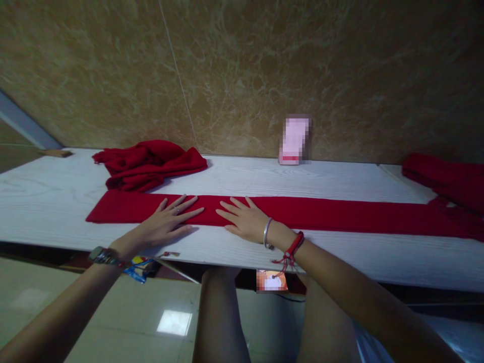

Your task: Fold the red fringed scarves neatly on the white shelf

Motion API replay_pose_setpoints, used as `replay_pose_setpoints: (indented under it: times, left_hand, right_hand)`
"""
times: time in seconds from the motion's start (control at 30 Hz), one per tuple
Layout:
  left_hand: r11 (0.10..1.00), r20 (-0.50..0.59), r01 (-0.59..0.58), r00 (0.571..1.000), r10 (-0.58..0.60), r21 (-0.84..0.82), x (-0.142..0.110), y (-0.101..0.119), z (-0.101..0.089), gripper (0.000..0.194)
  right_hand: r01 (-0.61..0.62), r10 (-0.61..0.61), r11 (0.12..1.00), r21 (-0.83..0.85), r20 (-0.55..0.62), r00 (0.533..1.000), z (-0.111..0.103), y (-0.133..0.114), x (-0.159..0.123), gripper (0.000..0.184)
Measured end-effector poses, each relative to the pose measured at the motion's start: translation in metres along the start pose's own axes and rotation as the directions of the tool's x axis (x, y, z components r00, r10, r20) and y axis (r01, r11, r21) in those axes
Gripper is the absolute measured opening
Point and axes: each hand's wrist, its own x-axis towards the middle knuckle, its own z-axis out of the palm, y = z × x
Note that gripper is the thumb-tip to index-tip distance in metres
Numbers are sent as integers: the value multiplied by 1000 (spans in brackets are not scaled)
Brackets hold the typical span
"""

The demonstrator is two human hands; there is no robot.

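A long red scarf (340, 214), folded into a narrow flat strip, lies lengthwise along the white wood-grain table. My left hand (168, 220) rests flat on its left part, fingers spread, the heel of the palm over the near edge. To the right of it, my right hand (244, 218) presses on the strip as well, fingers apart and pointing left. Neither hand grips the cloth. Behind the left end sits a crumpled heap of red cloth (151, 161), close against the strip. The strip's far right end meets more bunched red cloth, so where it ends cannot be made out.
A pink blurred item (295, 141) stands by the marbled wall at the table's (242, 176) back edge. More red cloth (449, 181) lies bunched at the right. A small wooden block (56, 153) is at the back left. Below the front edge show a blue packet (138, 272) and a blurred orange item (272, 281).
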Motion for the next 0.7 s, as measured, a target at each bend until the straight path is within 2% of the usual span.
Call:
replay_pose_setpoints:
  times: [0.17, 0.23, 0.33, 0.43, 0.47, 0.53, 0.6, 0.63, 0.7]
  left_hand:
    - [1000, -61, 21, 998, -21, 0, -3, -8, 5, 55]
    - [1000, -64, 20, 998, -20, -7, -1, -6, 6, 55]
    - [1000, -47, -18, 999, 17, -20, 8, 8, 1, 57]
    - [993, -29, -114, 993, 114, -26, 28, 32, -9, 58]
    - [989, -28, -145, 989, 144, -28, 36, 41, -11, 57]
    - [981, -32, -193, 981, 192, -35, 54, 57, -16, 55]
    - [969, -29, -243, 970, 242, -47, 71, 73, -18, 54]
    - [961, -25, -270, 963, 269, -56, 77, 81, -18, 54]
    - [942, -25, -326, 945, 326, -73, 88, 96, -19, 54]
  right_hand:
    - [41, -42, 999, 20, 71, 997, -5, 6, -11, 47]
    - [32, -34, 999, 30, 59, 998, -12, 12, -20, 49]
    - [-66, 66, 998, 10, 4, 998, -22, 32, -43, 56]
    - [-230, 231, 973, -31, 38, 972, -29, 61, -84, 52]
    - [-315, 317, 948, -45, 42, 947, -30, 73, -102, 51]
    - [-514, 514, 854, -80, -17, 857, -30, 97, -145, 49]
    - [-704, 704, 696, -138, -63, 708, -29, 124, -194, 50]
    - [-761, 763, 628, -161, -66, 644, -29, 139, -218, 52]
    - [-813, 817, 558, -168, -63, 574, -31, 170, -265, 55]
